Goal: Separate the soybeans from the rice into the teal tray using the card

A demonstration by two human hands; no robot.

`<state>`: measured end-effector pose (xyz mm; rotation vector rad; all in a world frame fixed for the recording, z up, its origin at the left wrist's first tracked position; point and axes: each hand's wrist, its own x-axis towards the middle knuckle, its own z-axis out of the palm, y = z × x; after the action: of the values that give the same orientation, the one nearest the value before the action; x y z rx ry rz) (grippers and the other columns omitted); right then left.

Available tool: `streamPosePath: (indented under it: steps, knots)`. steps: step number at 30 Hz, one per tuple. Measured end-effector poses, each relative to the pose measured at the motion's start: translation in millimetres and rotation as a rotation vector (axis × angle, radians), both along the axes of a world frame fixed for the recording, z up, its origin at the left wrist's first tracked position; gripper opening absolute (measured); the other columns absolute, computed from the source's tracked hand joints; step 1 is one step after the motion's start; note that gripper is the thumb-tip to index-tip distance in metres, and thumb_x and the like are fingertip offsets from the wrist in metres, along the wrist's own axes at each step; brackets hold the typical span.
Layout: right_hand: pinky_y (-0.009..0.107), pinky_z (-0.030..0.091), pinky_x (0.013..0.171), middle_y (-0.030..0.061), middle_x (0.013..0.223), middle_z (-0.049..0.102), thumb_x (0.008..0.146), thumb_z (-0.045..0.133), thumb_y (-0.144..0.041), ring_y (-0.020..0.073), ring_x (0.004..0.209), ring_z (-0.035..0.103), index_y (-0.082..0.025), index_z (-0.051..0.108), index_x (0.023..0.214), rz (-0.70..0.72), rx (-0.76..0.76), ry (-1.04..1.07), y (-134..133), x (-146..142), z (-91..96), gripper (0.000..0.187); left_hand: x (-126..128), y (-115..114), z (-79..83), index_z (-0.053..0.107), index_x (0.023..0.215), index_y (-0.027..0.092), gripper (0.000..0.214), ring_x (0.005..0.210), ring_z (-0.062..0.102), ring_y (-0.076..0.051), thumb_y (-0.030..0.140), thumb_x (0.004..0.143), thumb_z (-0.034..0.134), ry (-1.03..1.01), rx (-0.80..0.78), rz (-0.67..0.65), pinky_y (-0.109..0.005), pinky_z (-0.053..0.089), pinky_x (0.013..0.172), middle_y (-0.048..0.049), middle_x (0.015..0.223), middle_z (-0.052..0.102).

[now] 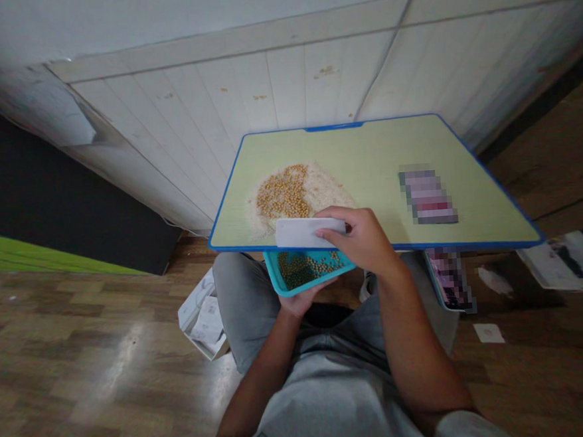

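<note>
My left hand (302,301) is closed under a teal plastic tray (275,273), holding it just below the near edge of a small table. Yellow soybeans (332,262) lie loose inside the tray. Between the thumb and fingers of my right hand (360,234) is a flat white rectangular card (297,233), held along the table's near edge above the tray. Just beyond the card, a pile of soybeans (284,192) lies on the tabletop, with pale rice-like grains (326,186) around and to the right of it.
The yellow-green table (371,149) has a blue rim and stands against a white panelled wall (243,92). A blurred phone-like object (428,197) lies on its right side. An open white box (203,318) sits on the wooden floor at left. A dark cabinet (70,187) stands farther left.
</note>
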<state>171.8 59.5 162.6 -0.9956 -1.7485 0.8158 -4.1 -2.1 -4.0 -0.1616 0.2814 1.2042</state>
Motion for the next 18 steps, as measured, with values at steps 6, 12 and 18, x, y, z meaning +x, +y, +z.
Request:
streamPosePath:
  steps: [6,12,18]
  knots:
    - [0.034,0.061,0.086,0.0049,0.102,0.087,0.089,0.075,-0.022,0.0247,0.093,0.081,-0.023,0.087,0.102,-0.011,0.024,-0.004,0.4,0.4,-1.1,0.018,-0.1,0.0,-1.7,0.016,0.179,0.035,0.077,0.173,0.006,-0.047,0.068,0.110,0.027,-0.006,0.020,-0.011,-0.091,0.004,0.128,-0.0070,0.188,0.014]
    - [0.033,0.060,0.081,0.0046,0.099,0.086,0.090,0.075,-0.028,0.0243,0.090,0.080,-0.022,0.086,0.104,-0.051,0.021,0.021,0.4,-0.6,-1.9,0.019,1.9,-0.6,3.2,0.021,0.179,0.035,0.076,0.173,0.007,-0.046,0.067,0.110,0.025,0.006,0.007,-0.012,-0.092,0.002,0.128,-0.0065,0.187,0.018]
    - [0.034,0.059,0.078,0.0036,0.098,0.085,0.087,0.074,-0.028,0.0238,0.086,0.077,-0.022,0.085,0.102,-0.179,0.076,0.039,6.2,-2.1,-4.3,0.020,2.2,-0.7,4.4,0.020,0.179,0.032,0.081,0.173,0.008,-0.047,0.070,0.108,0.029,-0.006,0.041,-0.027,-0.090,0.004,0.129,-0.0099,0.187,0.018]
